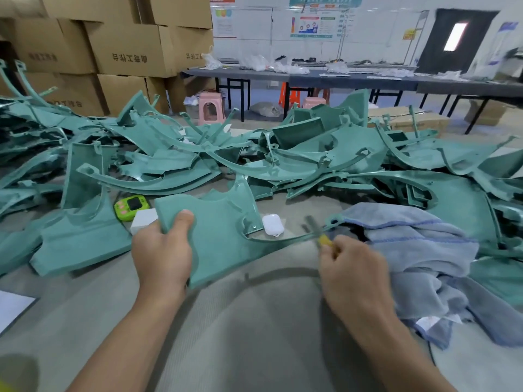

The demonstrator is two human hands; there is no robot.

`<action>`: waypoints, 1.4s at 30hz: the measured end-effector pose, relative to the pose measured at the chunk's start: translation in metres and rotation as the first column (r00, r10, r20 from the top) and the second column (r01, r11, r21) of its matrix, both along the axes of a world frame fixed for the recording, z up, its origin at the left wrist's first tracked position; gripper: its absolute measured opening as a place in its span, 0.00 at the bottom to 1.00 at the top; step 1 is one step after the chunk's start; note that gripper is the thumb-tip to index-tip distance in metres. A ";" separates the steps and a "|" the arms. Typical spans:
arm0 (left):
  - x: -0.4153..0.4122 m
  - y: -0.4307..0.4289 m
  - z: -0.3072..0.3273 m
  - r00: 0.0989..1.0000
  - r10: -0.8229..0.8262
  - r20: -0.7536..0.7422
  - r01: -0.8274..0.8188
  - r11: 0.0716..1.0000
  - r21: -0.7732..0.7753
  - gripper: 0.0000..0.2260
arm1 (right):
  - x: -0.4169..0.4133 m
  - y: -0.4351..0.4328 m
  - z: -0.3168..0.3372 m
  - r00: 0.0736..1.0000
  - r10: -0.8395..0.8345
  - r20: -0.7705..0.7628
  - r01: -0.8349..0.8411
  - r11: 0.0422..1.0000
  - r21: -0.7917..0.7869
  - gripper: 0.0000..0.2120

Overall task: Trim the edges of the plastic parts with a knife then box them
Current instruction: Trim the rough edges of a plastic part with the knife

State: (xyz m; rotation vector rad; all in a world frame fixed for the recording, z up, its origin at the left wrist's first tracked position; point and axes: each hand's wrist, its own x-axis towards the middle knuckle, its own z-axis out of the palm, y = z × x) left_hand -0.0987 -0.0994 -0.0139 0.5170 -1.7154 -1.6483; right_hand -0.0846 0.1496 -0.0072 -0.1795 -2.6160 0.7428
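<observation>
A teal plastic part [220,230] lies on the grey table in front of me, a broad panel with a thin curved arm running right. My left hand [162,250] grips the panel's near left corner, thumb on top. My right hand [351,267] holds a knife [318,232] with a yellow handle. Its blurred blade touches the thin curved arm near the blue cloth. A big heap of like teal parts [283,154] covers the table behind.
A blue-grey cloth [418,258] is bunched at the right. A white earbud case [272,224], a green timer [131,207] and a white block [143,220] lie by the part. Cardboard boxes [113,46] are stacked at the back left. Dark tables and pink stools stand beyond.
</observation>
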 end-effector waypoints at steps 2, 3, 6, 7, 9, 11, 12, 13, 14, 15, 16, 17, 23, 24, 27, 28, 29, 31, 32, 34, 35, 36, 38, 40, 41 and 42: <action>0.001 0.001 0.001 1.000 -0.005 0.007 0.005 1.000 -0.006 0.03 | 0.001 0.012 0.003 0.981 -0.100 -0.167 0.090 0.994 -0.066 0.21; 0.001 0.003 0.002 1.000 -0.007 0.005 0.008 1.000 -0.014 0.04 | 0.003 0.015 0.002 0.961 -0.104 -0.257 0.078 0.991 -0.110 0.21; 0.002 0.007 0.004 1.000 -0.027 -0.007 0.027 1.000 0.003 0.05 | 0.008 0.008 -0.001 0.941 -0.087 -0.328 -0.037 0.935 -0.353 0.14; 0.002 0.008 0.005 0.999 -0.037 -0.006 0.037 0.998 0.055 0.05 | 0.006 0.006 0.000 0.957 -0.078 -0.278 -0.062 0.884 -0.464 0.10; 0.004 0.008 0.008 0.997 -0.081 -0.004 0.080 0.975 0.209 0.05 | 0.003 0.004 0.003 0.990 0.003 -0.141 -0.102 0.707 -0.700 0.08; 0.005 0.010 0.010 0.984 -0.179 -0.006 0.168 0.913 0.371 0.04 | 0.002 0.006 0.007 0.988 0.130 -0.078 -0.134 0.511 -0.849 0.12; 0.005 0.012 0.011 0.973 -0.232 -0.006 0.211 0.875 0.436 0.04 | 0.002 0.007 0.008 0.979 0.189 -0.076 -0.155 0.448 -0.880 0.10; 0.006 0.014 0.013 0.962 -0.274 -0.006 0.244 0.847 0.472 0.05 | 0.002 0.007 0.010 0.967 0.239 -0.090 -0.186 0.418 -0.889 0.07; 0.006 0.015 0.013 0.953 -0.303 -0.011 0.270 0.831 0.486 0.05 | 0.004 0.008 0.012 0.960 0.261 -0.104 -0.207 0.404 -0.891 0.07; 0.006 0.015 0.014 0.943 -0.331 -0.022 0.299 0.821 0.486 0.06 | 0.004 0.009 0.012 0.957 0.264 -0.120 -0.219 0.386 -0.896 0.07; 0.006 0.015 0.013 0.929 -0.370 -0.034 0.338 0.805 0.487 0.08 | 0.003 0.010 0.012 0.957 0.259 -0.132 -0.224 0.365 -0.904 0.08; 0.006 0.015 0.013 0.904 -0.426 -0.042 0.389 0.778 0.493 0.10 | 0.002 0.012 0.012 0.957 0.256 -0.140 -0.225 0.343 -0.912 0.08; 0.008 0.022 0.012 0.875 -0.483 -0.025 0.423 0.739 0.524 0.10 | 0.000 0.014 0.012 0.968 0.206 -0.142 -0.213 0.382 -0.899 0.12; 0.007 0.022 0.013 0.903 -0.428 -0.040 0.379 0.747 0.547 0.09 | 0.002 0.012 0.011 0.972 0.190 -0.139 -0.214 0.465 -0.859 0.11; 0.007 0.021 0.017 0.936 -0.348 -0.058 0.303 0.710 0.636 0.07 | 0.015 -0.004 0.011 0.936 0.315 -0.158 -0.328 0.615 -0.717 0.06; 0.008 0.022 0.018 0.934 -0.350 -0.072 0.305 0.677 0.669 0.07 | 0.021 -0.011 0.010 0.896 0.417 -0.151 -0.400 0.611 -0.683 0.08; 0.009 0.022 0.019 0.929 -0.360 -0.083 0.313 0.648 0.694 0.08 | 0.028 -0.019 0.008 0.851 0.512 -0.120 -0.454 0.600 -0.659 0.12; 0.013 0.024 0.022 0.912 -0.401 -0.084 0.332 0.605 0.724 0.11 | 0.038 -0.031 0.004 0.805 0.592 -0.040 -0.495 0.634 -0.594 0.11; 0.014 0.025 0.024 0.900 -0.427 -0.089 0.346 0.574 0.743 0.12 | 0.039 -0.035 0.003 0.822 0.570 -0.015 -0.482 0.682 -0.550 0.09; 0.016 0.028 0.026 0.877 -0.468 -0.108 0.363 0.500 0.787 0.14 | 0.032 -0.033 0.001 0.911 0.411 -0.020 -0.371 0.801 -0.470 0.10; 0.016 0.029 0.027 0.871 -0.481 -0.104 0.362 0.482 0.798 0.15 | 0.026 -0.028 0.002 0.957 0.287 -0.033 -0.273 0.859 -0.433 0.11; 0.016 0.030 0.028 0.866 -0.490 -0.097 0.359 0.477 0.802 0.15 | 0.021 -0.020 0.004 0.986 0.158 -0.047 -0.163 0.901 -0.401 0.14; 0.016 0.032 0.029 0.865 -0.494 -0.089 0.357 0.480 0.802 0.15 | 0.013 -0.004 0.007 0.994 -0.011 -0.112 -0.032 0.928 -0.372 0.16; 0.015 0.031 0.030 0.863 -0.499 -0.082 0.353 0.478 0.805 0.15 | 0.013 0.003 0.004 0.982 0.082 -0.171 -0.149 0.892 -0.427 0.13; 0.014 0.031 0.031 0.858 -0.508 -0.076 0.352 0.475 0.806 0.15 | 0.017 0.001 0.002 0.960 0.210 -0.185 -0.272 0.858 -0.436 0.10; 0.014 0.030 0.031 0.850 -0.522 -0.069 0.355 0.472 0.807 0.14 | 0.022 -0.005 0.000 0.917 0.348 -0.195 -0.398 0.838 -0.374 0.09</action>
